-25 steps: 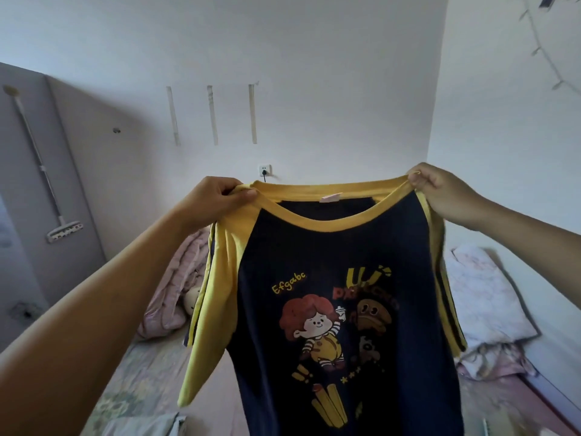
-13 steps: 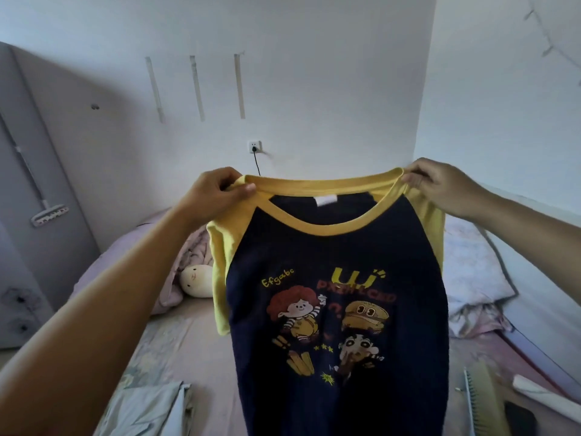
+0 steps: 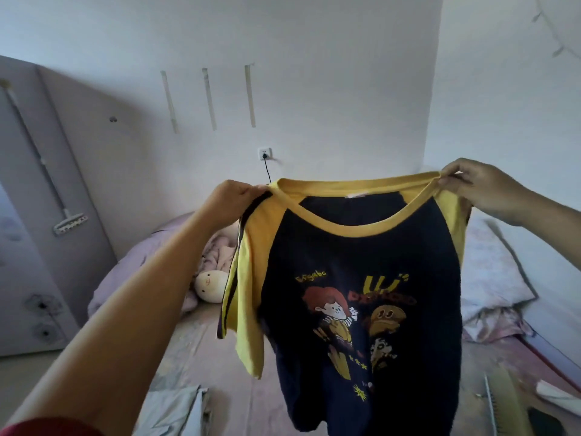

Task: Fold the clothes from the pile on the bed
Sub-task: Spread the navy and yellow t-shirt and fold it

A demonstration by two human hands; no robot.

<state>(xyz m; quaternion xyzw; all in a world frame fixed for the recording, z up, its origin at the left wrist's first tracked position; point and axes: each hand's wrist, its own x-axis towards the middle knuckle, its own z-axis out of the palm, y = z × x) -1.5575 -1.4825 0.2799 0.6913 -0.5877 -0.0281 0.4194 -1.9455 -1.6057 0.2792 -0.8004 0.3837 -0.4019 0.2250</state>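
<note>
Above rumpled bed (image 3: 220,357), left hand (image 3: 231,201) and right hand (image 3: 484,187) pinch soft T-shirt (image 3: 361,262) shoulders.

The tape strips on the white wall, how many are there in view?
3. The left strip, the middle strip and the right strip hang side by side above the wall socket. None seems hidden.

Both forearms are bare from wrist to elbow — no watch, ring or bracelet shows on the left hand (image 3: 234,199) or the right hand (image 3: 481,190). At the lower left corner of the frame a dark red sleeve (image 3: 47,427) edge covers the left upper arm.
</note>
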